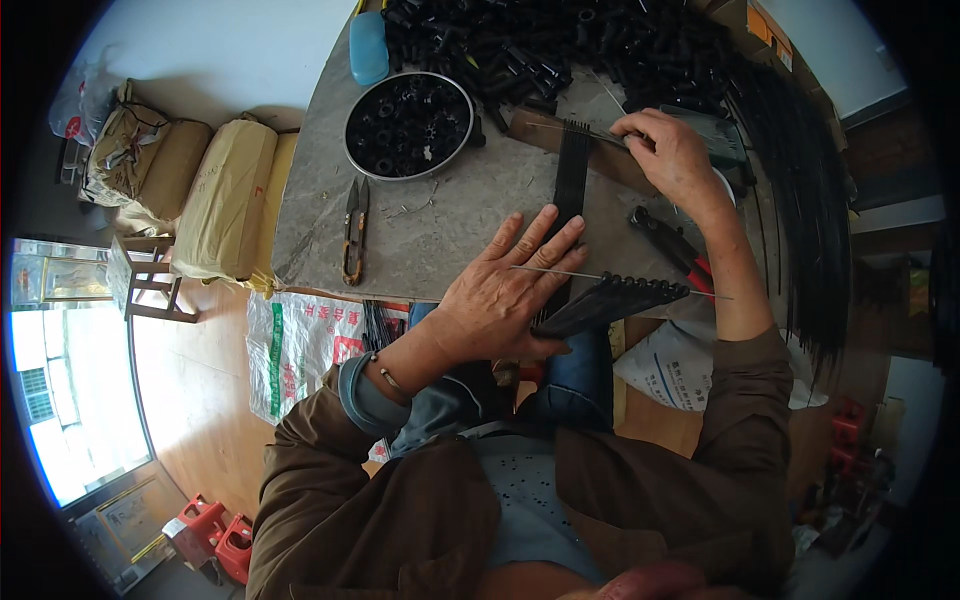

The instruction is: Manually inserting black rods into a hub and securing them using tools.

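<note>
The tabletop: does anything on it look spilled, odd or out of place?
A small pale spot, perhaps a scrap, stands out among the black parts in the round bowl. Thin scraps lie loose near the scissors, like litter.

Held the left forearm slanted forward and inward, with the left hand laid palm down and its back in view. Pointed its fingers forward and to the right, nearly straight and slightly spread, with the thumb stretched out below them. Extended the right forearm farther forward, bare toward the wrist. Angled the right hand to the left, with its fingers curled in a close pinch. Held both hands apart, with the right one farther from the body.
</note>
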Motion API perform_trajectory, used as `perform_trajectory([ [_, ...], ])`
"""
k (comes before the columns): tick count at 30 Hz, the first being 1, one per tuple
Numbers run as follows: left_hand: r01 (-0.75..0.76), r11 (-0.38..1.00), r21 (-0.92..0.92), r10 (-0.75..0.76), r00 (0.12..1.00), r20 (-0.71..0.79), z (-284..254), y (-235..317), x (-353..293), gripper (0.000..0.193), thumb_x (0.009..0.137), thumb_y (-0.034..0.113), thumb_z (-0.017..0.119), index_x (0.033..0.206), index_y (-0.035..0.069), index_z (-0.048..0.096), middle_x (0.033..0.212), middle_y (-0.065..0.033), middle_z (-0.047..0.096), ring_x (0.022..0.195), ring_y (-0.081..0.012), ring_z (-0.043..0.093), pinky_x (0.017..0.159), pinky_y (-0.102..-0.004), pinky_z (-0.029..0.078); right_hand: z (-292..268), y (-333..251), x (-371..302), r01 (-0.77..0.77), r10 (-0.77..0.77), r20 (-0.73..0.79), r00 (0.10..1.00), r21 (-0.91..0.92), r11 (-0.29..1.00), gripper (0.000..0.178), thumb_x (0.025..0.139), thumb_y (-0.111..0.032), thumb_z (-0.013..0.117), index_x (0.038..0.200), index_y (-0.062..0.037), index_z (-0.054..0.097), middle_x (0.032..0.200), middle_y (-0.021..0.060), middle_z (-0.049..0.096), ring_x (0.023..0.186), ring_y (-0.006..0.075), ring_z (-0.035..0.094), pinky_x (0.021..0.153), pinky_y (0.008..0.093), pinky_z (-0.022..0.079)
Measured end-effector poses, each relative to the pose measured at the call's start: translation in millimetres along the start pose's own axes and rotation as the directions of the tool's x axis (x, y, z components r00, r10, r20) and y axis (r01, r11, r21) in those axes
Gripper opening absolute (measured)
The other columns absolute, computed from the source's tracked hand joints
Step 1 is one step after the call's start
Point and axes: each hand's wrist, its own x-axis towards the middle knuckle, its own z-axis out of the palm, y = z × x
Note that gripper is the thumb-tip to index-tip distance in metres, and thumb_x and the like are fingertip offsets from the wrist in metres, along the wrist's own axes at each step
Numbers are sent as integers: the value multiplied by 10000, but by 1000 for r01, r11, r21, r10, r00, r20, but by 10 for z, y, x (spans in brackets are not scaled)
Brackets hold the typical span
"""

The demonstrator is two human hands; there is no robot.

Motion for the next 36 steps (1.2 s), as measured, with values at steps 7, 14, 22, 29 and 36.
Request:
perform_trajectory([
  [7, -4, 1000, 3, 4, 1000, -9, 2, 3, 0, 916, 656, 520, 744, 1356, 22, 424, 1510, -171, 244, 1420, -342, 177, 1149, -499, 150, 2, 19, -27, -1, 1, -39, 999, -2, 1000, 157, 853, -88, 558, 950, -113, 679, 860, 33, 645, 749, 222, 635, 678, 344, 498],
  [14, -12, 1000, 8, 12, 1000, -20, 16, -4, -4, 921, 652, 512, 751, 1356, 18, 422, 1511, -176, 243, 1422, -344, 173, 1148, -501, 150, -27, -37, -16, -24, 24, 0, 1000, 5, 1000, 160, 859, -66, 565, 983, -59, 665, 925, 55, 649, 797, 208, 641, 725, 310, 499],
  [22, -14, 1000, 7, 15, 1000, -26, 19, -3, -7, 933, 643, 515, 757, 1362, 27, 418, 1510, -172, 247, 1422, -345, 171, 1149, -501, 148, -4, -64, 40, -31, 31, 15, 999, -13, 999, 154, 859, -94, 563, 957, -89, 682, 896, 40, 656, 791, 213, 641, 714, 325, 499],
  [29, 1, 1000, 3, 0, 998, -63, 30, -1, -7, 850, 659, 422, 723, 1368, 64, 422, 1509, -132, 278, 1418, -313, 210, 1155, -468, 170, 8, -1, 147, 43, -43, 30, 999, 6, 999, 148, 848, -82, 572, 951, -49, 673, 882, 44, 650, 778, 192, 627, 703, 296, 482],
  [36, -4, 1000, 2, 4, 998, -67, 41, -9, -20, 857, 667, 445, 722, 1368, 57, 419, 1509, -137, 276, 1418, -317, 207, 1155, -474, 163, 30, -43, 178, 9, -12, 69, 998, 36, 999, 150, 845, -63, 561, 945, -41, 669, 886, 52, 651, 782, 188, 626, 704, 291, 481],
])
